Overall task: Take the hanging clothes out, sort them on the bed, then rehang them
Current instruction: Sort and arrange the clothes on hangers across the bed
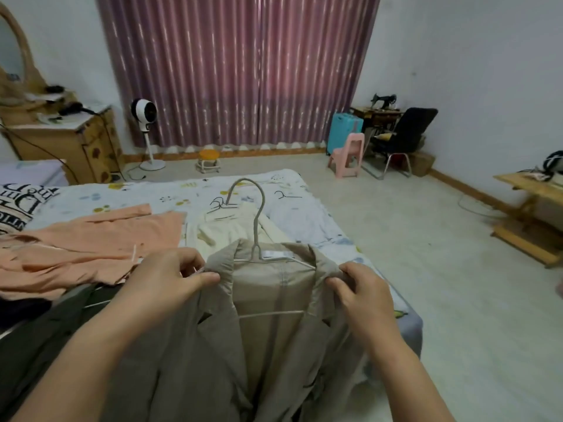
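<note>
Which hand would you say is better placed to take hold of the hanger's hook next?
Probably the right hand. Both hands pinch the beige jacket at its shoulders, but the hanger hook's stem rises slightly nearer the right hand; the left hand also pins the wire end.

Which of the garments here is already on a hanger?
The beige jacket held up by both hands; a pale hanger sits in its shoulders. The orange garment and cream garment lie flat on the bed.
</note>
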The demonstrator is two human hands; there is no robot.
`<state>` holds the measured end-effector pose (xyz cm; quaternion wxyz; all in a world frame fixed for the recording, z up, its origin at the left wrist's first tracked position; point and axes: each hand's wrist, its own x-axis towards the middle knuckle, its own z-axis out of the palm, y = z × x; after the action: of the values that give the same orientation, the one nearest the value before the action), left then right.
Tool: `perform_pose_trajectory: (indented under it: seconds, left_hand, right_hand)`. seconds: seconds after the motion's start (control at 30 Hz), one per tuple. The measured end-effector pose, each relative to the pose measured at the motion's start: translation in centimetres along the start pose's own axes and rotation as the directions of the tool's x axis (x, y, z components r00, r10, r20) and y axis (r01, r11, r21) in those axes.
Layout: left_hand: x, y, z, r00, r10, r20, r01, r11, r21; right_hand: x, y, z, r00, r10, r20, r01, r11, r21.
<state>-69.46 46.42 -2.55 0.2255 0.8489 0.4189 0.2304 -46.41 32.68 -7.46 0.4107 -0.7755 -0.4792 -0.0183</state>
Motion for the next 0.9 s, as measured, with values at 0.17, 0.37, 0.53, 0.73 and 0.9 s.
perform_pose_trajectory:
  seconds: [0.17, 0.37, 0.53, 0.73, 0.9]
  left_hand:
    - [1.7, 5.3, 6.9, 0.993, 0.072, 0.098, -0.066, 0.996, -0.056]
    - [4.7, 11.3, 14.9, 0.953, 0.178, 0.247, -0.150, 0.980, -0.128]
    - [8.5, 14.9, 20.8, 0.903, 0.273, 0.331, -0.227, 0.959, -0.171]
    - [15.7, 15.7, 27.2, 0.865, 0.298, 0.404, -0.230, 0.951, -0.209]
    - [22.7, 15.5, 31.0, 0.864, 0.256, 0.433, -0.187, 0.963, -0.196]
  right_hand:
    - [0.1, 6.4, -6.0, 0.997, 0.076, -0.034, -0.079, 0.993, -0.086]
    - [1.3, 14.5, -11.7, 0.985, 0.152, -0.076, -0.167, 0.953, -0.254]
    - [4.8, 20.1, -15.2, 0.974, 0.214, -0.073, -0.225, 0.890, -0.397]
    - [11.5, 25.8, -15.0, 0.966, 0.256, -0.023, -0.236, 0.847, -0.477]
    - [17.9, 30.2, -12.5, 0.957, 0.289, -0.007, -0.253, 0.828, -0.501]
